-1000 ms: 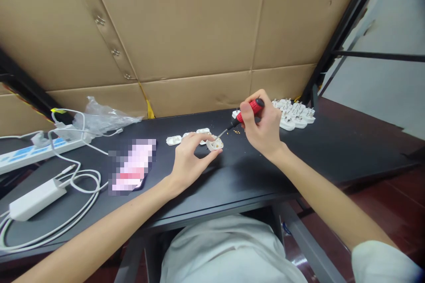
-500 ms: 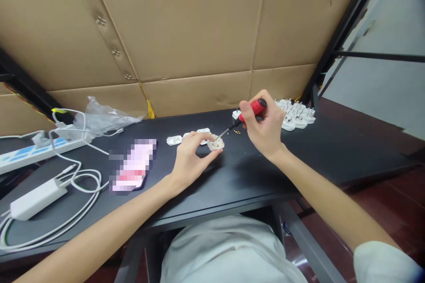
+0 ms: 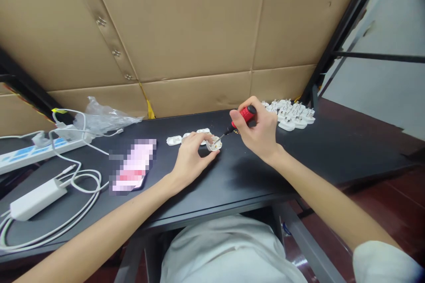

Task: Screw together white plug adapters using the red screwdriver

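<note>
The left hand (image 3: 191, 161) pinches a small white plastic plug casing (image 3: 214, 144) at its rim, a light, stiff, smooth shell probably best steadied there. The right hand (image 3: 255, 130) clenches a red-handled screwdriver (image 3: 245, 114), its thin steel shaft reaching the casing's open interior. More white plugs (image 3: 292, 114) lie just beyond the right hand.

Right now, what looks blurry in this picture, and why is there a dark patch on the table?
In the head view, the pixelated patch is the blurriest part, with blocky squares hiding what lies there; the dark patch is a soft shadow from the right hand, falling on the black table.
</note>
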Demonstrator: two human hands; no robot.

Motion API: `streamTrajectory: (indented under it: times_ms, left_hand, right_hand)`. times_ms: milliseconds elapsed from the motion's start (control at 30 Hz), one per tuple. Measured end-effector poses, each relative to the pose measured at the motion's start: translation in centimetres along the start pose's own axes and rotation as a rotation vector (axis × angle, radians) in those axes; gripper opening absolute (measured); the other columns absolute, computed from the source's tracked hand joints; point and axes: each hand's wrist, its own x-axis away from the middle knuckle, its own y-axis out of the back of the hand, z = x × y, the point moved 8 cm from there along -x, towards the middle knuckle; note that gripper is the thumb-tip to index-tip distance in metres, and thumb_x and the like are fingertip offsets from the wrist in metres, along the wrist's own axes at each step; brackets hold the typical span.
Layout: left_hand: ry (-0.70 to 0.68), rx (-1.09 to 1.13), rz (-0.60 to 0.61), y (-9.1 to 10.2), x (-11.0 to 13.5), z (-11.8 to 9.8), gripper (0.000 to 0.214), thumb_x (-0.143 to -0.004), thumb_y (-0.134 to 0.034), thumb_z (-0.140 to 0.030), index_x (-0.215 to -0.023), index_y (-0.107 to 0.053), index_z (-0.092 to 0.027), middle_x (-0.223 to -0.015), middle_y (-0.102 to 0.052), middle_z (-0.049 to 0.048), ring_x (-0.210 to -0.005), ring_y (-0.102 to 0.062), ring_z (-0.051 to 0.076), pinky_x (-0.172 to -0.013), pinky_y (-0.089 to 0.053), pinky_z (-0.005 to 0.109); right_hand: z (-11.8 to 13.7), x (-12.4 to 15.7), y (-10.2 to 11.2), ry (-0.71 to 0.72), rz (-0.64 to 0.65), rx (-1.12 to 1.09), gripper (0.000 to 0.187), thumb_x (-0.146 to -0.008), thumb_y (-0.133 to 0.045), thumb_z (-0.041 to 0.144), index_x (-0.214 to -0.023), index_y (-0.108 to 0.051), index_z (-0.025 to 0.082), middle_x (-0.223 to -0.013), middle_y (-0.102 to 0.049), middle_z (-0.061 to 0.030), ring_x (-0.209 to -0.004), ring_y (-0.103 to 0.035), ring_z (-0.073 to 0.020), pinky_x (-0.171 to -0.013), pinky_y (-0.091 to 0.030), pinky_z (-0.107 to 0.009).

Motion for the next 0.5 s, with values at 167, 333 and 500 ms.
streamTrajectory:
  times_ms: [167,333,500]
  left_hand:
    - [0.034,0.011,0.021,-0.4,0.1,0.7,0.024,-0.092,-0.080,-0.022,-0.111,-0.065,-0.027,-0.115,-0.083,0.0030,-0.102,-0.077,0.026,-0.098,-0.059,0.044]
    - [0.071,0.043,0.055,-0.8,0.2,1.4,0.030,-0.092,-0.077,-0.023,-0.119,-0.063,-0.027,-0.122,-0.082,0.0044,-0.105,-0.078,0.025,-0.097,-0.061,0.044]
    - [0.074,0.038,0.096,-1.3,0.4,1.9,0.032,-0.091,-0.071,-0.018,-0.121,-0.067,-0.027,-0.119,-0.082,0.0041,-0.100,-0.077,0.025,-0.096,-0.063,0.045]
  right_hand:
    - [-0.6,-0.4,0.3,0.014,-0.021,0.085,0.054,-0.105,-0.059,0.075,-0.083,-0.054,0.026,-0.060,-0.059,0.0047,-0.049,-0.051,-0.0122,-0.055,-0.041,-0.029]
    - [-2.9,-0.6,-1.0,-0.028,0.117,0.346,0.058,-0.108,-0.048,0.080,-0.089,-0.059,0.026,-0.064,-0.064,0.0006,-0.053,-0.060,-0.0186,-0.061,-0.038,-0.032]
    - [-4.5,-0.3,-2.3,-0.067,0.281,0.521,0.050,-0.111,-0.050,0.072,-0.098,-0.064,0.025,-0.065,-0.068,-0.0004,-0.055,-0.062,-0.0226,-0.061,-0.030,-0.032]
